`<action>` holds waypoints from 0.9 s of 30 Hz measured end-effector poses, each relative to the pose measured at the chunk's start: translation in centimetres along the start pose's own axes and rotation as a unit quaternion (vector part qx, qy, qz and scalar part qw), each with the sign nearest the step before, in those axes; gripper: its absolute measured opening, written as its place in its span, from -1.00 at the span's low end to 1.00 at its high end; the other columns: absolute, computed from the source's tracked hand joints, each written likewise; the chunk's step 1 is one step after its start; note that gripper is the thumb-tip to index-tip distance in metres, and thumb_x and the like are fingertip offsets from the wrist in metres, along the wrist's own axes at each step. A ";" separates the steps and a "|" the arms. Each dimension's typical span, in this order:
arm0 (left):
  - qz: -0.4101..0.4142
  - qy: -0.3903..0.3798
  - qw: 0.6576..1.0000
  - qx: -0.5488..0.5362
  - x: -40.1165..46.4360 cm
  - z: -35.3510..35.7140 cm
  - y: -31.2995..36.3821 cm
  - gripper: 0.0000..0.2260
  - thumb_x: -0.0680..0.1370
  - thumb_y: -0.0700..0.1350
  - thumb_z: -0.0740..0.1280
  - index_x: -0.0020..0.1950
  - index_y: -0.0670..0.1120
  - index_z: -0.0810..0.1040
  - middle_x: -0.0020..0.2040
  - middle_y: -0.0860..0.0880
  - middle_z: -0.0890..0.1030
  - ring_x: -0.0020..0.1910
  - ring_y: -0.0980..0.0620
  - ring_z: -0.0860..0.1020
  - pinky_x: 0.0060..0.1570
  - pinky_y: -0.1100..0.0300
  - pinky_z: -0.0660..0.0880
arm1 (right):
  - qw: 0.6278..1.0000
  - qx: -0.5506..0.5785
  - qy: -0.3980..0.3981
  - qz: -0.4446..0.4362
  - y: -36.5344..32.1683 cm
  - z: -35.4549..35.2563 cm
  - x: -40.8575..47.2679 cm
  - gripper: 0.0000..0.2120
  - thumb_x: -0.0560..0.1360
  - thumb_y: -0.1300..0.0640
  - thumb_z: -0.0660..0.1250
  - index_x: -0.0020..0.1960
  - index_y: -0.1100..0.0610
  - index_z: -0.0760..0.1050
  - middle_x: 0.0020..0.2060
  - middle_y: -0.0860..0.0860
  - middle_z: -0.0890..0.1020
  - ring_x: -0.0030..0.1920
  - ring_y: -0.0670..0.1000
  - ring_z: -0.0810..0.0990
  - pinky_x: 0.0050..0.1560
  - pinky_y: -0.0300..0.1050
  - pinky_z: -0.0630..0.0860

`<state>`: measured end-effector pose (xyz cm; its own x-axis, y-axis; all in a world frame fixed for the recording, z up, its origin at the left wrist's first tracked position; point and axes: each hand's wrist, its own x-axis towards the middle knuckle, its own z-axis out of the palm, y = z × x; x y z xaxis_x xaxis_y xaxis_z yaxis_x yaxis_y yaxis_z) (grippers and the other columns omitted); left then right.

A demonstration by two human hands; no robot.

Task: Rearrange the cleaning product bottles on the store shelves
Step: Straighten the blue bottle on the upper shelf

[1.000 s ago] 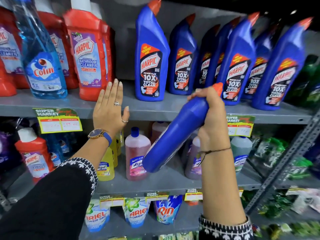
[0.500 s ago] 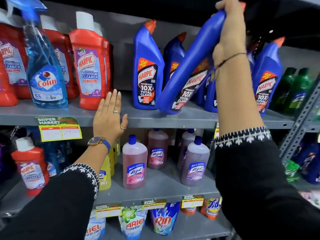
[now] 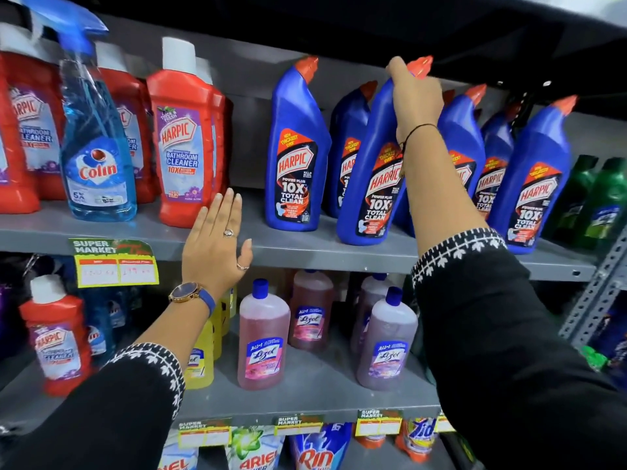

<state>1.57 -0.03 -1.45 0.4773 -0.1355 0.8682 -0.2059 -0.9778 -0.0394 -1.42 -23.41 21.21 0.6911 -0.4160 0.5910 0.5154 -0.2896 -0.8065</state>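
Observation:
My right hand (image 3: 415,96) grips the neck of a blue Harpic toilet cleaner bottle (image 3: 371,178), which stands slightly tilted on the grey upper shelf (image 3: 305,247) among several other blue Harpic bottles (image 3: 297,147). My left hand (image 3: 217,249) is flat and open in front of the shelf edge, fingers apart, holding nothing. Red Harpic bathroom cleaner bottles (image 3: 185,137) and a blue Colin spray bottle (image 3: 96,147) stand at the left of the same shelf.
The lower shelf (image 3: 305,395) holds pink Lizol bottles (image 3: 263,337), yellow bottles (image 3: 203,361) and a red Harpic bottle (image 3: 56,334). Green bottles (image 3: 604,198) stand at the far right. Detergent pouches (image 3: 312,449) hang below. A dark shelf overhangs the blue bottles closely.
My right hand carried the blue bottle from below the shelf edge up onto the upper shelf and tipped it from slanted to nearly upright. The left hand stayed by the shelf edge.

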 end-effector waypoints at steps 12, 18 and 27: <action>-0.005 -0.003 1.000 -0.003 0.2 0.0 0.0 -0.41 0.49 -0.03 0.07 0.48 -0.27 0.24 0.46 -0.23 0.27 0.44 -0.16 0.23 0.44 0.07 -0.01 | 0.984 -0.165 0.005 -0.061 5.1 2.8 0.5 -0.33 0.26 -0.16 0.45 0.26 0.06 0.33 0.21 0.04 0.48 0.23 0.15 0.43 0.16 0.25 0.35; -0.003 0.005 1.000 0.002 0.1 0.3 -0.1 -0.41 0.49 -0.03 0.08 0.48 -0.26 0.24 0.46 -0.22 0.27 0.45 -0.16 0.23 0.45 0.07 -0.01 | 0.992 -0.126 -0.001 -0.020 10.1 2.4 -2.3 0.13 0.20 -0.20 0.55 0.53 -0.03 -0.08 0.50 0.12 0.13 0.47 0.21 0.17 0.33 0.32 0.22; 0.006 0.018 1.000 0.009 0.1 0.6 -0.2 -0.43 0.50 -0.03 0.07 0.48 -0.25 0.25 0.46 -0.22 0.29 0.44 -0.17 0.24 0.45 0.07 -0.01 | 0.991 -0.125 0.016 0.041 13.9 2.4 -4.2 0.24 0.17 -0.03 0.63 0.53 -0.07 -0.20 0.37 0.26 0.26 0.33 0.25 0.32 0.28 0.31 0.34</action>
<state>2.14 0.03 -1.63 0.4433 -0.1425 0.8849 -0.1959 -0.9788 -0.0595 4.01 -23.60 7.57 0.7076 -0.4728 0.5251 0.3129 -0.4566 -0.8328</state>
